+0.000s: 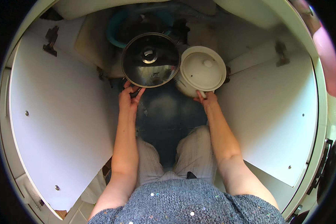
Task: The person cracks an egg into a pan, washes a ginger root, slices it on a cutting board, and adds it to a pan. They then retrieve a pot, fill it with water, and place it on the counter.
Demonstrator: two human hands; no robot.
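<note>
My left hand [131, 95] grips the dark handle of a pan or pot covered by a glass lid [151, 67] with a metal rim and a round knob. My right hand [207, 98] holds the near handle of a cream-coloured pot [189, 87], whose pale lid [203, 70] has a small knob. The two vessels are side by side at the mouth of an open cabinet, their rims close together or touching. Most of the vessel under the glass lid is hidden, and so are some fingertips of both hands.
White cabinet doors stand open at left [61, 117] and right [271, 112], with dark hinges near the top. Deeper in the dim cabinet is a turquoise basin [113, 36], partly behind the glass lid. Dark floor tiles [159, 117] lie between my arms, above my knees.
</note>
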